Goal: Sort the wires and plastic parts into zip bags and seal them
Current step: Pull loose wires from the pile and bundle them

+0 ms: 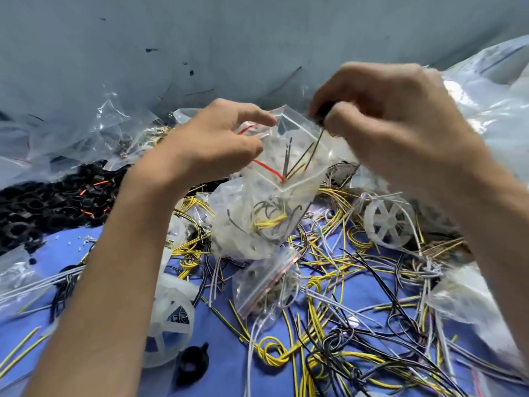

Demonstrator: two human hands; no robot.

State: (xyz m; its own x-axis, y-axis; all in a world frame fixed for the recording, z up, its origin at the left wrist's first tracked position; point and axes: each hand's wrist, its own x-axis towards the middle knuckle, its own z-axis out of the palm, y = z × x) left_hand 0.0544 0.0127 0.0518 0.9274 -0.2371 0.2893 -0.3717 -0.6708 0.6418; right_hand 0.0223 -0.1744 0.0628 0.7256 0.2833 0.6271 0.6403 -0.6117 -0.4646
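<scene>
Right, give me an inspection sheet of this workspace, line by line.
Surface: blue cloth, mostly covered.
Job's things: zip bag, mouth open, wires and white parts inside; second zip bag lying below it; white wheel; black parts heap.
Clutter: clear bags piled at left; large plastic bag at right.
Grippers: left hand holds the zip bag's mouth; right hand pinches dark wires reaching into it.
Cables: loose wires, yellow, black and grey, tangled.
Surroundings: grey wall behind.

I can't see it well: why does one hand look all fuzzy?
Head view: the right hand, pinching thin dark wires, is smeared by motion blur; the left hand is sharper; the clear plastic zip bag with a red seal strip shows pale glare.
</scene>
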